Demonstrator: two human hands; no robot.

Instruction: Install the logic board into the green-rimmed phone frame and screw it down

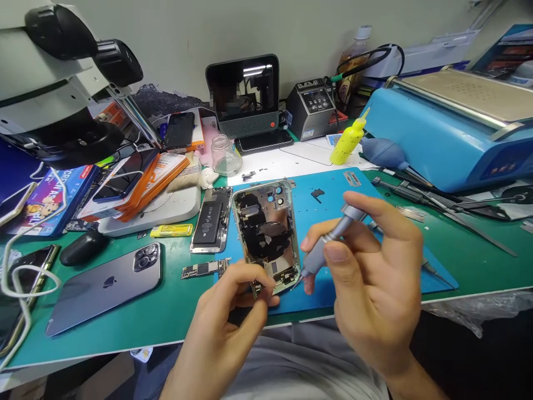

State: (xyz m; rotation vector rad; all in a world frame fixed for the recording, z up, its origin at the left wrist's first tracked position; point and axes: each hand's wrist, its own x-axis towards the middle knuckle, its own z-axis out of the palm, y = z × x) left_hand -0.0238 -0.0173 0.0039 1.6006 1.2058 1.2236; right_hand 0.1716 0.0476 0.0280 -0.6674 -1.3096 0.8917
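Apparently part-stripped, the phone housing (pixel 272 228) is pinched by the left hand (pixel 227 319), circuit board (pixel 202 269) out beyond it, small parts (pixel 287 276) still inside, right hand (pixel 377 283) gripping a tool (pixel 315 255).

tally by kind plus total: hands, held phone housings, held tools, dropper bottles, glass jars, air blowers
Left hand and right hand: 2
Held phone housing: 1
Held knurled tool: 1
Yellow dropper bottle: 1
Glass jar: 1
Blue air blower: 1
Total: 7

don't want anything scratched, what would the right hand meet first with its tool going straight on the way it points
Probably the phone housing, at its near right corner: the tool in the right hand points there, though depth is unclear.
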